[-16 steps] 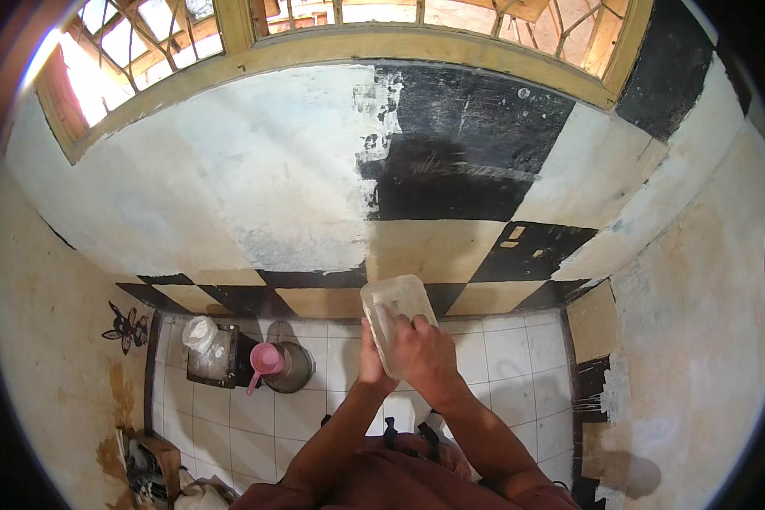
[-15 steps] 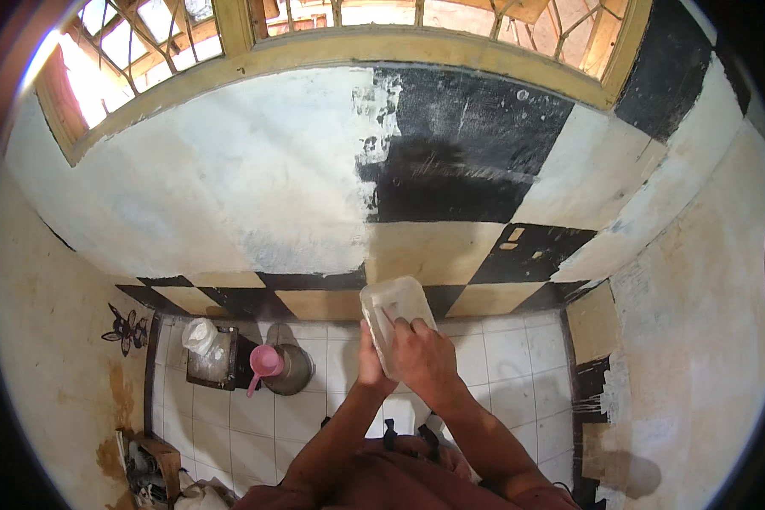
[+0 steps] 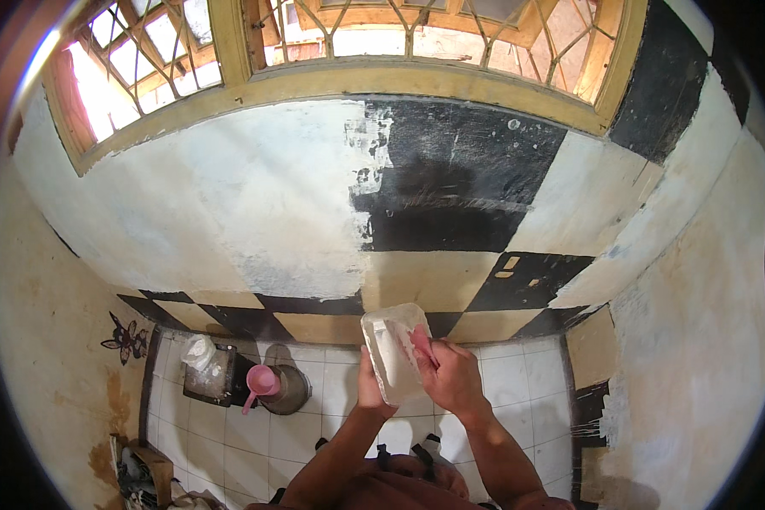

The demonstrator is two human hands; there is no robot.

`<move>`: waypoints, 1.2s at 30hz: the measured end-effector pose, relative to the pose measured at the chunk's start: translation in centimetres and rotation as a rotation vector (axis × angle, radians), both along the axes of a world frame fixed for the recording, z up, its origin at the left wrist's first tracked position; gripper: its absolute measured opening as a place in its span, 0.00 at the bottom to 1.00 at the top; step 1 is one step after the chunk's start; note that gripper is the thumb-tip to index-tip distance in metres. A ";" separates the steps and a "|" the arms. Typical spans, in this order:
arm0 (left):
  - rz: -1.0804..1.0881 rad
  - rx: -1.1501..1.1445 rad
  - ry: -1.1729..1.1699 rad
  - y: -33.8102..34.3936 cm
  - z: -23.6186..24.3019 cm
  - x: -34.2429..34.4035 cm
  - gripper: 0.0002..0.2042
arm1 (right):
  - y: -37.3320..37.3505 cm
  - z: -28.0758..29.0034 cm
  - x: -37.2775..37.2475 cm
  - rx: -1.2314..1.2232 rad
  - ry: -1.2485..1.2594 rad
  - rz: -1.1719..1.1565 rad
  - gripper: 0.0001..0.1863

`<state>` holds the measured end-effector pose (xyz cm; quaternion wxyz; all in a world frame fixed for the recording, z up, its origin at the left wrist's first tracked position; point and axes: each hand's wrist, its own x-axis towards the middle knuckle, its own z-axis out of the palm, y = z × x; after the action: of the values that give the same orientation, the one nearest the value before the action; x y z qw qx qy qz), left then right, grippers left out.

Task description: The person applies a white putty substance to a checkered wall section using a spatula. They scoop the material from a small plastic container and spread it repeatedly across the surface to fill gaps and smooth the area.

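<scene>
We list: left hand (image 3: 371, 384) gripping translucent tub (image 3: 408, 315), right hand (image 3: 455, 379) clamped on pink tool (image 3: 422, 342); tipping could spill white contents (image 3: 390, 353).

Ahead of me is a yellow-framed, barred window (image 3: 416, 81). On the white tiled floor (image 3: 251, 446) to my left, I see a pink dipper (image 3: 263, 380) over a round grey container (image 3: 293, 396), beside a dark box (image 3: 221, 384) topped with a white plastic bag (image 3: 198, 352).

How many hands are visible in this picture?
2: the left hand holds the pale container from the left; the right hand grips a pink tool at the container's right.
</scene>
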<state>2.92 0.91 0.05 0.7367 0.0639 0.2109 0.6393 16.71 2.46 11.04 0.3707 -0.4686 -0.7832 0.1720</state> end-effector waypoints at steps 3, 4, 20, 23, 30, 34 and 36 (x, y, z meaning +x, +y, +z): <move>-0.007 0.044 -0.014 0.3 0.1 1.5 0.34 | 1.1 -1.6 2.3 -0.031 0.021 -0.006 0.10; -0.003 0.066 -0.013 0.4 0.3 2.2 0.35 | 1.5 -2.2 3.4 -0.043 0.019 -0.021 0.12; 0.069 0.180 -0.103 3.2 3.4 11.0 0.37 | 8.6 -2.3 14.5 -1.096 1.160 0.246 0.14; 0.034 0.184 -0.114 4.7 3.8 10.8 0.37 | 9.3 -1.7 13.9 -1.032 1.164 0.178 0.14; 0.001 0.115 -0.125 7.7 2.3 7.7 0.33 | 11.6 2.5 10.6 -0.440 0.116 -0.009 0.12; -0.054 0.122 -0.107 9.4 1.9 5.8 0.33 | 12.5 2.9 6.2 -0.236 -0.242 -0.107 0.15; -0.079 0.053 -0.058 10.0 1.9 4.8 0.33 | 12.3 2.5 4.0 -0.203 -0.310 -0.128 0.15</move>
<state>7.74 10.95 1.91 0.7651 0.0731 0.1699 0.6168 20.68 14.79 13.55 0.2068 -0.5731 -0.7782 0.1520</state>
